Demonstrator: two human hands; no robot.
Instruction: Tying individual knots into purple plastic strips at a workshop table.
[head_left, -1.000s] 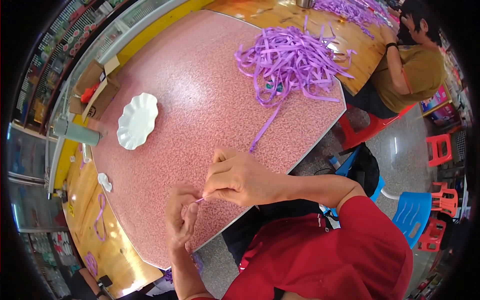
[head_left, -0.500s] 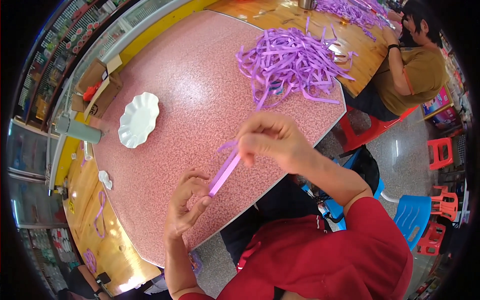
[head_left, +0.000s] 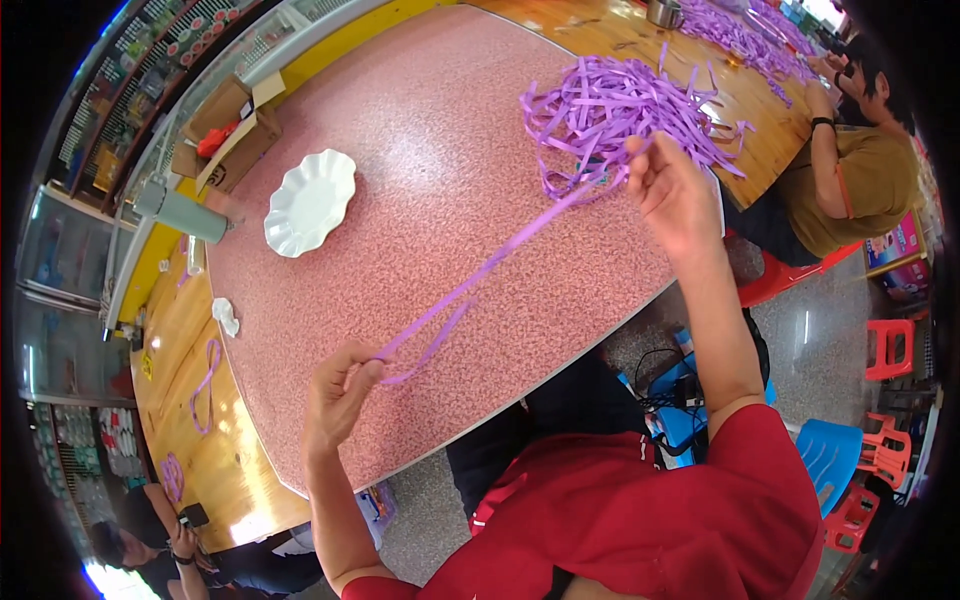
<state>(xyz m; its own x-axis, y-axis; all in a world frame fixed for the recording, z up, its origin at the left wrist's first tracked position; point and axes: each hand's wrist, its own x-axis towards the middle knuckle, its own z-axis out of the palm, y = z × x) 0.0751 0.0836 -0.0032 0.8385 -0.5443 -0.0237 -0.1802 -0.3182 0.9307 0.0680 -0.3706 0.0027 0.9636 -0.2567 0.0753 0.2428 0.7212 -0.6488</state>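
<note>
A long purple ribbon (head_left: 505, 252) stretches slantwise between my two hands above the pink speckled table (head_left: 420, 180). My left hand (head_left: 343, 388) pinches it near the table's front left, and a loose tail of ribbon curves away from those fingers. At the ribbon's far right end, my right hand (head_left: 668, 190) is raised with its fingers closed on it. Just beyond that hand lies a tangled heap of purple ribbons (head_left: 630, 110).
A white scalloped plate (head_left: 310, 205) sits at the left, near an open cardboard box (head_left: 230, 135) and a pale green bottle (head_left: 180, 212). Crumpled white tissue (head_left: 225, 316) lies at the table's left edge. Another person (head_left: 855, 170) sits at the right.
My hands have moved apart, the right one up and to the right, the left one slightly left. The ribbon, folded short before, is now drawn out long between them.
</note>
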